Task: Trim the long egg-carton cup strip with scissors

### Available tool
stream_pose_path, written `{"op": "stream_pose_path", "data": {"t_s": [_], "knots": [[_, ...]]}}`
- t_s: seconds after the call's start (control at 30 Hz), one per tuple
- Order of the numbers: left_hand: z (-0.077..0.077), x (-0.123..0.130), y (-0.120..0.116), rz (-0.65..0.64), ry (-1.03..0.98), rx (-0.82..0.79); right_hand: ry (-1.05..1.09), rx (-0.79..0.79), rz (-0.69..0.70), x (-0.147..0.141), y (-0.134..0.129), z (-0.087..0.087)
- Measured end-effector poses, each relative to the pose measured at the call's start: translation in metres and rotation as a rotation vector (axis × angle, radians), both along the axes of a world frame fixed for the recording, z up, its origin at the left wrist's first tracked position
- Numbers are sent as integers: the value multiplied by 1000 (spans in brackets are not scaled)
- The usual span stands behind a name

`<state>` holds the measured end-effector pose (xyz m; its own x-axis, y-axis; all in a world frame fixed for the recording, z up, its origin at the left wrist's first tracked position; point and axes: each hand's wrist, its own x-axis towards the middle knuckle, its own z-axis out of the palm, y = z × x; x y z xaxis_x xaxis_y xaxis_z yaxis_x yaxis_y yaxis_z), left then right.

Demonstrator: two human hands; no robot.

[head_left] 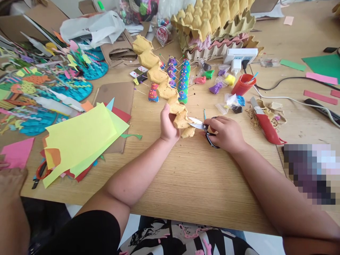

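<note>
My left hand (169, 124) grips the near part of a long strip of yellow egg carton (156, 74), thumb uppermost. The strip slants away from me to the upper left. In my right hand (225, 132) is a pair of scissors (209, 136) with black handles, its parted blades at the strip's near end. One cup (188, 132) hangs below the blades; whether it is still joined I cannot tell. Behind the strip stand painted caterpillar-like carton figures, a blue-green one (183, 85), a purple one (172, 71) and a red one (153, 94), stuck with pins.
Stacked egg trays (212, 21) stand at the back, near a white power strip (240, 55). A red cup (243, 85) and a red-handled knife (265, 122) lie right. Yellow paper (82, 134) and blue woven crafts (77, 90) fill the left. Another person's hand (12, 177) touches pink paper.
</note>
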<state>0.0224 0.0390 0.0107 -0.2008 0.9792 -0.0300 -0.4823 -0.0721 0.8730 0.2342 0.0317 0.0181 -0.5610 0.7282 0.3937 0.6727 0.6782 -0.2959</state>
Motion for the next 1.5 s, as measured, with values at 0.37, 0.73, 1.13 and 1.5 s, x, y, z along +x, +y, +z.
{"op": "stream_pose_path", "data": {"t_s": [0.37,0.73,1.13,1.5], "knots": [[-2,1,3,30,69,18,-36,25,1,0,0,0],[12,6,0,64,-102,-50,-68,78,5,2,0,1],[14,7,-1,48,-174,-28,-90,130,-18,1,-3,1],[19,8,-1,69,-254,-81,-131,228,-22,0,-3,3]]}}
